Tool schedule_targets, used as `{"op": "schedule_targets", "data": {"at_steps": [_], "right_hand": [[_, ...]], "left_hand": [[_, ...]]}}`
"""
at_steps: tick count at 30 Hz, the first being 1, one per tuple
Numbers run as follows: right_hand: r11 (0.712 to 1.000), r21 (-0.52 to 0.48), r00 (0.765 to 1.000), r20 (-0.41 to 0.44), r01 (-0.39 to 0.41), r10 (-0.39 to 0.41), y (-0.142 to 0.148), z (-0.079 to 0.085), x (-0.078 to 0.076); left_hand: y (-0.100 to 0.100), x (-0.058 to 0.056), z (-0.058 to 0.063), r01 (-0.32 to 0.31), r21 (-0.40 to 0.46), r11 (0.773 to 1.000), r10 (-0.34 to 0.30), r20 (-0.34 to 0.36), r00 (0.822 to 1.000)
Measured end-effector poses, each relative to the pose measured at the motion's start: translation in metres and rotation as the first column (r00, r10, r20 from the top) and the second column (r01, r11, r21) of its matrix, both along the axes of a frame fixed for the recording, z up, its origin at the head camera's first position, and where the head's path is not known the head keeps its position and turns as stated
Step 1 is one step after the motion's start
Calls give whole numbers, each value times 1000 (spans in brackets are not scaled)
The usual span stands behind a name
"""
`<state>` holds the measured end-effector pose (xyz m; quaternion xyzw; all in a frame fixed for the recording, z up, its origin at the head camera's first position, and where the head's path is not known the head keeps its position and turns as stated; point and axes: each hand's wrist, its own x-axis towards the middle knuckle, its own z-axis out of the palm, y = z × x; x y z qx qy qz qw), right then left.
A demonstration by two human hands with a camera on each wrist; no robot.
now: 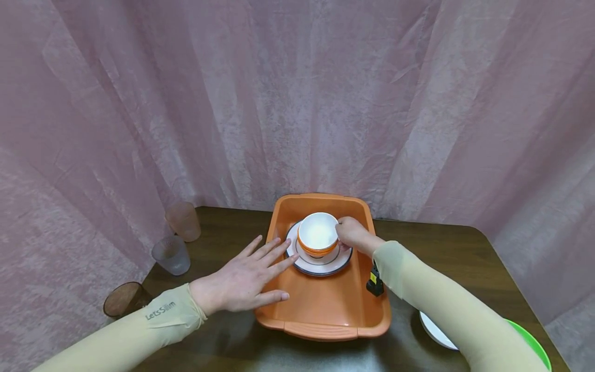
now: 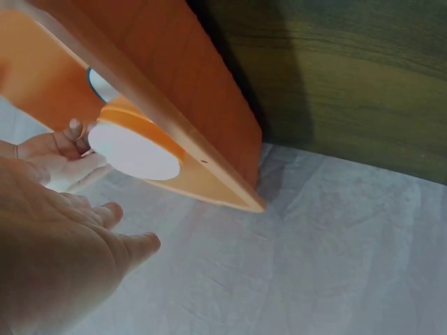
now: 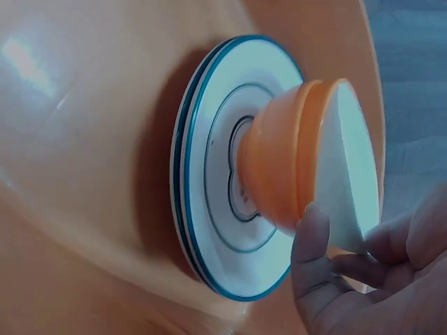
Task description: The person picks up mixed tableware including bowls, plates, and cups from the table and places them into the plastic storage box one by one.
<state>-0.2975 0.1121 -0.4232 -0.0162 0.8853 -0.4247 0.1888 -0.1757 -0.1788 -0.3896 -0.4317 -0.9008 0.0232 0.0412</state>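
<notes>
Two nested orange bowls (image 1: 318,232) with white insides sit on a short stack of white plates (image 3: 241,167) with blue-green rims. The plates lie inside an orange plastic basin (image 1: 321,305). My right hand (image 1: 355,233) pinches the upper bowl at the right side of its rim, with the thumb and fingers curled there in the right wrist view. My left hand (image 1: 248,279) reaches over the left edge of the basin, fingers spread and straight, holding nothing. Its fingertips overlap the near-left edge of the plates in the head view.
Three tumblers stand at the left: a pinkish one (image 1: 183,221), a grey frosted one (image 1: 171,255) and a brown one (image 1: 126,299). At the right, partly hidden by my sleeve, are a white dish (image 1: 436,330) and a green rim (image 1: 530,338). A pink curtain (image 1: 297,103) hangs behind the table.
</notes>
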Motion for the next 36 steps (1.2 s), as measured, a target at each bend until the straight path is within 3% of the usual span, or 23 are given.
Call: {"op": "schedule_targets", "data": {"at_steps": [7, 16, 23, 28, 36], "right_hand": [[987, 134, 996, -7, -87, 89, 3, -4, -3], [996, 14, 996, 19, -83, 83, 7, 3, 4], [969, 178, 976, -102, -172, 193, 11, 17, 14], [929, 313, 935, -224, -199, 276, 19, 24, 30], [884, 442, 819, -445, -151, 363, 35, 32, 68]], "left_hand": [[0, 0, -2, 6, -4, 1000, -6, -4, 1000], [1, -2, -4, -10, -21, 1000, 10, 2, 1000], [3, -3, -2, -32, -28, 999, 32, 7, 999], [3, -5, 0, -66, -41, 997, 67, 20, 998], [0, -8, 3, -94, -13, 995, 94, 15, 995]]}}
